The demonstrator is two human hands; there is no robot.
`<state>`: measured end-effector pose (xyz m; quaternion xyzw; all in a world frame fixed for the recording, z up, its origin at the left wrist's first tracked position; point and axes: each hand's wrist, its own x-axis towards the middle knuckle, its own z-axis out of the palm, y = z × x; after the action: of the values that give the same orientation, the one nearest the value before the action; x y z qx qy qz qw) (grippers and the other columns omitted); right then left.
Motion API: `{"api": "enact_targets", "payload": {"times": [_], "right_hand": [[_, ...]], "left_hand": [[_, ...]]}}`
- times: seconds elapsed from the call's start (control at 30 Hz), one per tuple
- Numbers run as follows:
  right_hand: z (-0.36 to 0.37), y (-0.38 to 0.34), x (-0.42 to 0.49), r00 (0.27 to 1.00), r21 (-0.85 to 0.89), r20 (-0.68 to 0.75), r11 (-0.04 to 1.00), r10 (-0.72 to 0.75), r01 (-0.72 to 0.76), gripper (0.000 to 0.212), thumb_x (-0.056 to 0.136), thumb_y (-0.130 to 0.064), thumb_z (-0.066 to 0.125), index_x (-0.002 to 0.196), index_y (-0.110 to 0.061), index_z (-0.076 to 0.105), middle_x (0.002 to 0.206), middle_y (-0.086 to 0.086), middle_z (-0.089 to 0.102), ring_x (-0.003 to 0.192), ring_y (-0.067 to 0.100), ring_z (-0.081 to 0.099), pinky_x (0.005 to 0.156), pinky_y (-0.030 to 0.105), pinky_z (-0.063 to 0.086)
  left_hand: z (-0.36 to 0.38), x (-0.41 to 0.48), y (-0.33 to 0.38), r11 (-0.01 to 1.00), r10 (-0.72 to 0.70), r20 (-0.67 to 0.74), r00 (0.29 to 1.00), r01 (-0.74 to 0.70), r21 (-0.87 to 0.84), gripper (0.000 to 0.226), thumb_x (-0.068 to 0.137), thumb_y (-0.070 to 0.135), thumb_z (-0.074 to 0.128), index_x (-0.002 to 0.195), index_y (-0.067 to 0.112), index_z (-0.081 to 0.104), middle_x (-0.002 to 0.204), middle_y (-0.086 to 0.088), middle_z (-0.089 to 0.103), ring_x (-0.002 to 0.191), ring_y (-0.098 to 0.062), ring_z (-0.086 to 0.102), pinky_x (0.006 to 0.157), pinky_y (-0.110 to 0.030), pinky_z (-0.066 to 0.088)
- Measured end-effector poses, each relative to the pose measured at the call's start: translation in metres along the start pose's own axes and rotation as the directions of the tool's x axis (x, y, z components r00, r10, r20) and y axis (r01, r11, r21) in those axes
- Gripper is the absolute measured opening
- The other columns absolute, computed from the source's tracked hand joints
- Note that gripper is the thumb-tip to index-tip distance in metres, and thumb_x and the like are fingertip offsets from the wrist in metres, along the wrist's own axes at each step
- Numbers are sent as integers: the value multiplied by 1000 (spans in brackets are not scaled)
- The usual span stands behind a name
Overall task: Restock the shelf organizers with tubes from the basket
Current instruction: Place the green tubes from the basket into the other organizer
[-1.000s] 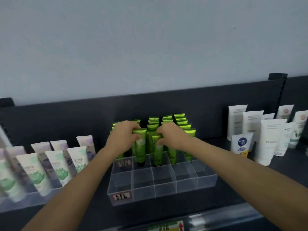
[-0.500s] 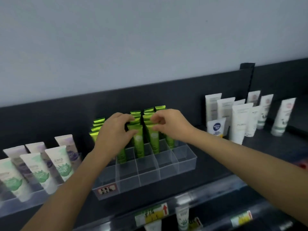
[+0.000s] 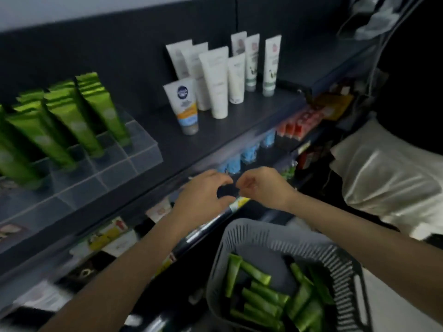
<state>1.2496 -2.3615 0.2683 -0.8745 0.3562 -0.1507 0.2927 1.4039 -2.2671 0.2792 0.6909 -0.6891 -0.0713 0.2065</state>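
The left hand (image 3: 203, 195) and right hand (image 3: 263, 188) hang close together in the air in front of the shelf (image 3: 215, 140) edge, just apart from each other. Both are empty: the left's fingers and thumb curve loosely into an open C, and the right's fingers are loosely curled toward the palm with nothing in them.

Below and to the right of them sits a grey slotted basket (image 3: 340, 267), with loose green tubes (image 3: 261, 295) lying jumbled in its bottom. Up on the shelf at the left stands the clear divided organizer (image 3: 143, 154). Its rear compartments hold rows of upright green tubes (image 3: 72, 121), while the front compartments show only clear plastic. Further right on the same shelf stands a group of white tubes (image 3: 215, 80), with a Nivea tube (image 3: 184, 104) at their front. The view is blurred, so finer print cannot be read.
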Motion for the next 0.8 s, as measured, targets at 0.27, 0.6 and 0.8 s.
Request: {"api": "enact_targets", "payload": {"times": [0.27, 0.6, 0.8], "right_hand": [[63, 159, -88, 902, -204, 178, 912, 392, -356, 26, 86, -20, 59, 106, -7, 70, 114, 11, 68, 112, 26, 60, 94, 31, 42], [146, 255, -146, 707, -425, 491, 849, 509, -315, 21, 86, -7, 50, 97, 2, 66, 104, 20, 67, 101, 34, 63, 83, 37, 50], [189, 284, -140, 700, -524, 571, 847, 429, -91, 36, 84, 3, 46, 116, -4, 62, 118, 19, 63, 109, 36, 60, 88, 44, 53]], "left_hand": [[149, -4, 9, 990, -90, 425, 901, 126, -58, 47, 83, 30, 69, 126, 15, 59, 126, -1, 60, 117, -17, 56, 97, -31, 46], [278, -42, -29, 977, -200, 699, 687, 195, 88, 36, 87, 29, 62, 120, 15, 62, 116, -5, 66, 105, -21, 60, 88, -35, 50], [339, -48, -17, 993, -91, 768, 634, 1, 116, 19, 87, 14, 54, 105, 14, 61, 106, -11, 64, 96, -30, 61, 79, -40, 52]]}}
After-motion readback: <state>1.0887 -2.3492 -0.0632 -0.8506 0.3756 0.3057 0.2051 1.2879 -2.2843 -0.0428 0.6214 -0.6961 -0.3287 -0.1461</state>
